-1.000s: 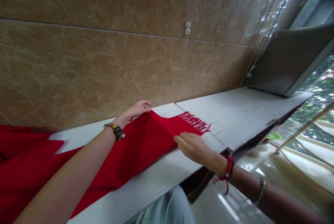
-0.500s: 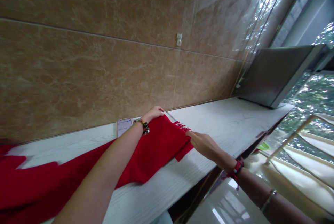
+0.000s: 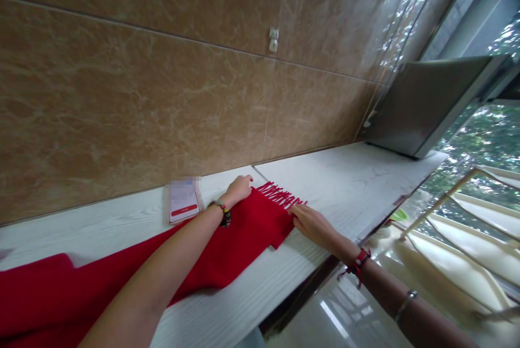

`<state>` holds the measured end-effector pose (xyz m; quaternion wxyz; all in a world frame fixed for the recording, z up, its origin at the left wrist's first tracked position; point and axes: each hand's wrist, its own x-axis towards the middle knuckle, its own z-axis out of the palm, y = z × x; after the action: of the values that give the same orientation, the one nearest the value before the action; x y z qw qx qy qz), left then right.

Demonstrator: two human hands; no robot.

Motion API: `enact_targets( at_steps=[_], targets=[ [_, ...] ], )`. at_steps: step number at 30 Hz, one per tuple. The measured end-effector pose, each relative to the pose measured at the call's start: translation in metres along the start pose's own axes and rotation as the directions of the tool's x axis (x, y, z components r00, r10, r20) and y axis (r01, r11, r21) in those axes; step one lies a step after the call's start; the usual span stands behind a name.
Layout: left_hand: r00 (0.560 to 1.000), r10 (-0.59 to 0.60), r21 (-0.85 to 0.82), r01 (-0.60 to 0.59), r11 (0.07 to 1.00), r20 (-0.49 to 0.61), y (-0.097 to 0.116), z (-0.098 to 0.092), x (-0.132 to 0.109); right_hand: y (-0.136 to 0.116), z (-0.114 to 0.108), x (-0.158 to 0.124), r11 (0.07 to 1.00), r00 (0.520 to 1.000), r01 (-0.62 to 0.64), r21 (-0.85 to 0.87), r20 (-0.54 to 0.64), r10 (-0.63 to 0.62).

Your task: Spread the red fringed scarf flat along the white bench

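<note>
Red scarf (image 3: 244,240): fringed cloth end is laid between hands, lower centre.
Left hand (image 3: 239,190): corner touched; grip unclear.
Right hand (image 3: 312,224): corner pinched.

Matt cloth scarf (image 3: 244,237), glossy tiled wall (image 3: 142,99)

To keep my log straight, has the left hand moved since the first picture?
Yes, rightward in view: the left hand sits closer to the countertop seam than before.

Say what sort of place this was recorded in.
Probably a home balcony or utility area, though I can't be sure: a long white counter runs along a brown tiled wall, and trees show outside at the right.
</note>
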<state>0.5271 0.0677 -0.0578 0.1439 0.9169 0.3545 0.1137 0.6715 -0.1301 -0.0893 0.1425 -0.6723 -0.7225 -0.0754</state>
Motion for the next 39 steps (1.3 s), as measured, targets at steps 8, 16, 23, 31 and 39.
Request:
enact_targets(
  at_steps=[8, 16, 23, 31, 39],
  targets=[
    [0.996, 0.082, 0.232, -0.087, 0.969, 0.032, 0.034, -0.009, -0.128, -0.012, -0.004, -0.003, 0.987, 0.985, 0.114, -0.115, -0.115, -0.127],
    [0.954, -0.017, 0.371, -0.099, 0.923, 0.299, 0.027, -0.03, -0.196, -0.006, 0.0, 0.003, 0.959, 0.972, 0.217, -0.185, -0.05, -0.229],
    [0.992, 0.058, 0.329, -0.091, 0.94, 0.109, 0.037, -0.071, -0.2, -0.001, -0.008, -0.002, 0.996, 0.975, 0.086, -0.001, -0.207, -0.085],
    [0.952, 0.15, 0.304, -0.231, 0.924, 0.268, 0.054, -0.017, -0.217, 0.003, 0.0, -0.012, 0.985, 0.984, 0.17, -0.03, -0.047, -0.171],
    [0.972, 0.069, 0.43, -0.163, 0.888, 0.225, 0.029, -0.024, -0.193, -0.022, -0.011, -0.011, 0.986, 0.987, 0.162, 0.039, -0.014, -0.161]
  ],
)
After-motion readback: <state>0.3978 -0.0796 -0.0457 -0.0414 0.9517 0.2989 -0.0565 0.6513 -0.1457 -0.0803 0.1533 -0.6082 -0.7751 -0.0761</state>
